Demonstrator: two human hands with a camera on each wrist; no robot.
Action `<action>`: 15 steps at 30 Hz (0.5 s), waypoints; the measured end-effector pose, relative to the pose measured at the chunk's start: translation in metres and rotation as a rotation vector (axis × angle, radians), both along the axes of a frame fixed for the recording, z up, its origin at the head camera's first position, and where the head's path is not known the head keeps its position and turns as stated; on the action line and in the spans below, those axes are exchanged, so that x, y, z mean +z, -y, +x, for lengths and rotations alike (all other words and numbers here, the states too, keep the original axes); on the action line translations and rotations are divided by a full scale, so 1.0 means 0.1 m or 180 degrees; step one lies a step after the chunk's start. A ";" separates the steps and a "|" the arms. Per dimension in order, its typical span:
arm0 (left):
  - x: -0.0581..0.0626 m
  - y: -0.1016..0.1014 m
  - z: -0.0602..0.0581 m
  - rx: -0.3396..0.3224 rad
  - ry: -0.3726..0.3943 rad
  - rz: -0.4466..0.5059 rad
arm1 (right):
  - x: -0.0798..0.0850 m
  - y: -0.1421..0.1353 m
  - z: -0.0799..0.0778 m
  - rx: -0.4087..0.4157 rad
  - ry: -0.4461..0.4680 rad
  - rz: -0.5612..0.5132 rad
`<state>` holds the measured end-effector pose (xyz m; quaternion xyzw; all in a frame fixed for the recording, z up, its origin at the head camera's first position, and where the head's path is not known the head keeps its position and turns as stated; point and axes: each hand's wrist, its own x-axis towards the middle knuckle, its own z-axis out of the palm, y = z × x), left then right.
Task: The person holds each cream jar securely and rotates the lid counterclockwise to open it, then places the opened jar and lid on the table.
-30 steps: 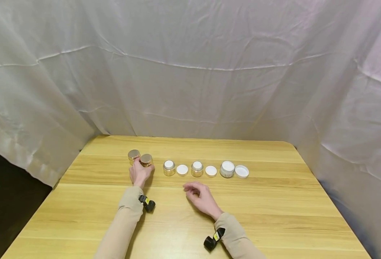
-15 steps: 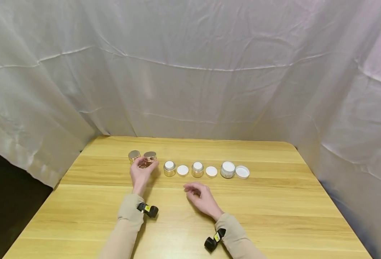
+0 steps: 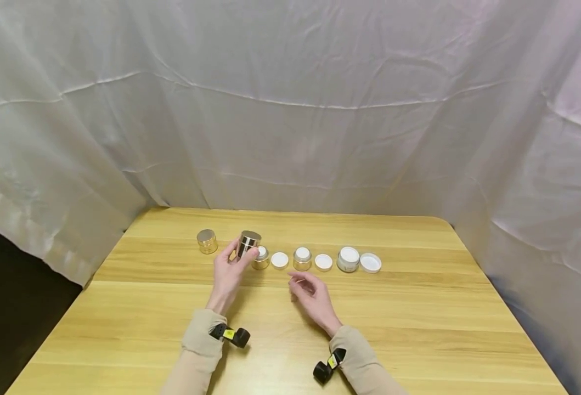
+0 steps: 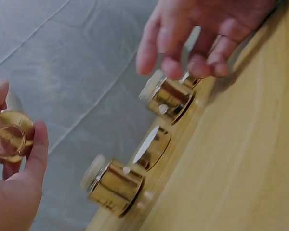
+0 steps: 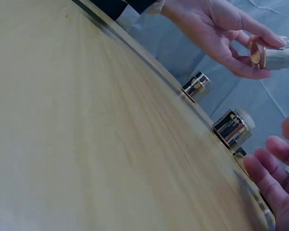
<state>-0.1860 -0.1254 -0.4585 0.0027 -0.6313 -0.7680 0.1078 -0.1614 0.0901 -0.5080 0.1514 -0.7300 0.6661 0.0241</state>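
My left hand (image 3: 228,277) grips a gold cosmetic jar (image 3: 248,243) with its lid on, raised above the table; its round gold base (image 4: 9,139) faces the left wrist camera. Just behind the held jar stands an uncapped gold jar (image 3: 260,262) with a white top, partly hidden. Another capped gold jar (image 3: 207,241) is farther left. My right hand (image 3: 315,302) holds nothing, its fingers loosely bent, in front of the middle uncapped gold jar (image 3: 302,259). In the right wrist view its fingers (image 5: 267,178) appear at the lower right.
Along the row lie a white-faced lid (image 3: 280,260), a second white-faced lid (image 3: 323,262), a wider uncapped jar (image 3: 348,259) and its upturned white lid (image 3: 371,263). The wooden table (image 3: 418,318) ends at a grey curtain (image 3: 290,153) behind and at the sides.
My left hand has lifted one of the two capped gold jars and carried it right, toward the uncapped row. My right hand has shifted slightly right.
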 end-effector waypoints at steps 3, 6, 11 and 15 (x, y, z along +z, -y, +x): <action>-0.02 -0.08 0.01 -0.0172 -0.0046 0.0057 | 0.01 -0.01 -0.01 -0.0141 -0.0036 -0.0109; -0.06 -0.16 0.02 -0.0368 -0.0034 0.0201 | 0.03 -0.03 -0.03 -0.0257 -0.0032 -0.0250; -0.12 -0.27 0.05 -0.0681 -0.0008 0.0333 | 0.10 -0.08 -0.05 -0.0418 -0.0070 -0.0393; -0.15 -0.33 0.08 -0.1012 0.0119 0.0588 | 0.17 -0.12 -0.05 -0.0471 -0.0195 -0.0400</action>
